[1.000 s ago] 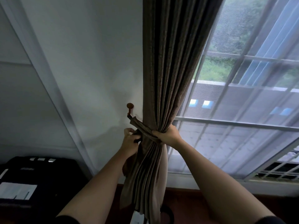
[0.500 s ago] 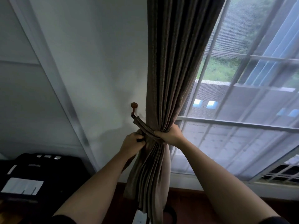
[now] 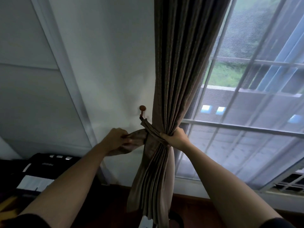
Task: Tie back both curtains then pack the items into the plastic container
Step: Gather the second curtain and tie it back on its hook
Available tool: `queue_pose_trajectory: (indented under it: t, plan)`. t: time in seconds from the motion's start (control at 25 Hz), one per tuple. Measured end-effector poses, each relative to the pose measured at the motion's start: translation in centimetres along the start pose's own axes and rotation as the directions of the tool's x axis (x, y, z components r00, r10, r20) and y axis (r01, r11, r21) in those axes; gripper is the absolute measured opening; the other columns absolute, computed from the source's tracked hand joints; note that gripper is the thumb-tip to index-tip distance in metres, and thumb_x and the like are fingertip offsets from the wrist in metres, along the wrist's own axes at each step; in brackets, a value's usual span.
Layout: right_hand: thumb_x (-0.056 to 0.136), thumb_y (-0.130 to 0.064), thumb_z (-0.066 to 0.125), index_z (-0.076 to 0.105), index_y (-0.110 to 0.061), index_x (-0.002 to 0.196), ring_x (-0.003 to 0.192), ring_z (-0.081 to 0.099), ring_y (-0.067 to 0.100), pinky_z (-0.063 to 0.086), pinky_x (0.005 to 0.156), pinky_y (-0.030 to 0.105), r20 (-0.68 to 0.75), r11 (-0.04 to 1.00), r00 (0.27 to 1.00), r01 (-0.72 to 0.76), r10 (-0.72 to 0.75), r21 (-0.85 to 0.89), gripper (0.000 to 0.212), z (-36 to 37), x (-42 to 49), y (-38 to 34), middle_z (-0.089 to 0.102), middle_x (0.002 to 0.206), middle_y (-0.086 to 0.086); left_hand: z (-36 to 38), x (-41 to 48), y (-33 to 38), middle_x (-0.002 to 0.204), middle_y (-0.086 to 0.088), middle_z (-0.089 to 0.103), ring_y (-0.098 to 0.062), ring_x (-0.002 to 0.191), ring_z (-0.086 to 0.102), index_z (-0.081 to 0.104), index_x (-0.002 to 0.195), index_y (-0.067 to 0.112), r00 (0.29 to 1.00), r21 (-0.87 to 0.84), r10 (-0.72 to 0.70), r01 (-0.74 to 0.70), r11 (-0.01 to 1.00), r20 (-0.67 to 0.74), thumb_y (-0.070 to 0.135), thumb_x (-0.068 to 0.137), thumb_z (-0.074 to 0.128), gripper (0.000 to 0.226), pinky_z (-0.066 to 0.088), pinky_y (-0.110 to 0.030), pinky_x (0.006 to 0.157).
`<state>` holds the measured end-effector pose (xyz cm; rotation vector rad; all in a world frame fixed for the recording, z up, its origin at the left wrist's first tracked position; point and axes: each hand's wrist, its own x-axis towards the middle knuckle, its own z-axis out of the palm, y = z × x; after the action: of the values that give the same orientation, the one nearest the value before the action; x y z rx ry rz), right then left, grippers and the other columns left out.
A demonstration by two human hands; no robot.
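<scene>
A person's right hand (image 3: 176,137) clamps the gathered curtain (image 3: 171,79) beside the window. The left hand (image 3: 115,140) pinches the loose end of the tieback (image 3: 138,137). The wall hook (image 3: 142,108) sits at one o'clock from those fingers, nearer the left hand.

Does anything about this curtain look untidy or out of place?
One fold of the curtain sticks out sideways at the tie-back, pinched by the left hand; the right hand grips the gathered bundle. Nothing looks damaged.
</scene>
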<state>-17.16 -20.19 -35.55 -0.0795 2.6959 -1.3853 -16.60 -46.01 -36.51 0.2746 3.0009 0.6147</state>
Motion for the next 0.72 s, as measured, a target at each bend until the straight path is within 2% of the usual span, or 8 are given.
queue_pose_trajectory:
  t: [0.16, 0.24, 0.36, 0.48, 0.6, 0.72]
  plan:
    - [0.080, -0.041, 0.064, 0.063, -0.011, 0.098, 0.085, 0.064, 0.025, 0.042, 0.067, 0.025, -0.043, 0.993, 0.999, 0.021, -0.026, -0.112, 0.035, 0.0, -0.8, -0.5, 0.064, 0.086, 0.005, -1.0, -2.2, 3.4, 0.070, -0.008, 0.059, -0.023, 0.069, 0.057, 0.061, 0.071, 0.001, 0.994, -0.025, -0.016, 0.014, 1.000, -0.112, 0.031, 0.089, 0.060, 0.035, 0.040, -0.030, 0.066]
    - [0.079, -0.044, 0.065, 0.063, -0.011, 0.097, 0.082, 0.063, 0.024, 0.042, 0.066, 0.026, -0.074, 0.992, 0.997, 0.019, -0.028, -0.125, 0.038, 0.2, -1.1, -0.6, 0.064, 0.085, 0.005, -0.7, -3.1, 6.2, 0.072, -0.008, 0.057, -0.024, 0.071, 0.056, 0.062, 0.075, -0.001, 0.984, -0.088, -0.051, 0.037, 0.995, -0.170, 0.028, 0.087, 0.061, 0.031, 0.039, -0.030, 0.063]
    - [0.077, -0.045, 0.065, 0.064, -0.011, 0.101, 0.089, 0.064, 0.027, 0.048, 0.070, 0.029, -0.088, 0.991, 0.996, 0.014, -0.026, -0.130, 0.041, 0.1, -1.3, -0.5, 0.069, 0.094, 0.010, 1.1, -4.0, 9.8, 0.067, 0.001, 0.052, -0.019, 0.070, 0.052, 0.059, 0.072, 0.009, 0.971, -0.256, -0.161, 0.112, 0.960, -0.177, 0.022, 0.081, 0.066, 0.017, 0.033, -0.026, 0.060]
    - [0.076, -0.044, 0.066, 0.064, -0.014, 0.108, 0.100, 0.060, 0.026, 0.050, 0.080, 0.032, -0.035, 0.988, 0.999, 0.020, -0.026, -0.153, 0.044, -0.8, -1.4, -0.7, 0.068, 0.103, 0.009, 2.2, -4.2, 10.6, 0.064, 0.000, 0.056, -0.019, 0.071, 0.057, 0.057, 0.065, 0.012, 0.934, -0.482, -0.330, 0.227, 0.846, -0.139, 0.022, 0.076, 0.071, 0.020, 0.032, -0.022, 0.051]
    - [0.076, -0.043, 0.069, 0.064, -0.016, 0.111, 0.105, 0.059, 0.022, 0.050, 0.088, 0.033, 0.030, 0.991, 0.999, 0.040, -0.036, -0.126, 0.045, -1.6, -1.2, -0.9, 0.068, 0.107, 0.007, 3.1, -4.5, 12.1, 0.068, -0.001, 0.061, -0.019, 0.072, 0.061, 0.063, 0.069, 0.010, 0.940, -0.515, -0.292, 0.165, 0.841, -0.175, 0.022, 0.077, 0.072, 0.017, 0.033, -0.020, 0.052]
    - [0.073, -0.048, 0.071, 0.064, -0.022, 0.115, 0.105, 0.060, 0.020, 0.050, 0.086, 0.030, 0.102, 0.993, 0.994, 0.047, -0.035, -0.112, 0.050, -2.0, -0.7, -1.0, 0.067, 0.109, 0.003, 4.6, -4.8, 13.8, 0.069, -0.004, 0.067, -0.016, 0.067, 0.059, 0.070, 0.073, 0.005, 0.939, -0.561, -0.254, 0.084, 0.823, -0.231, 0.027, 0.078, 0.072, 0.022, 0.034, -0.020, 0.054]
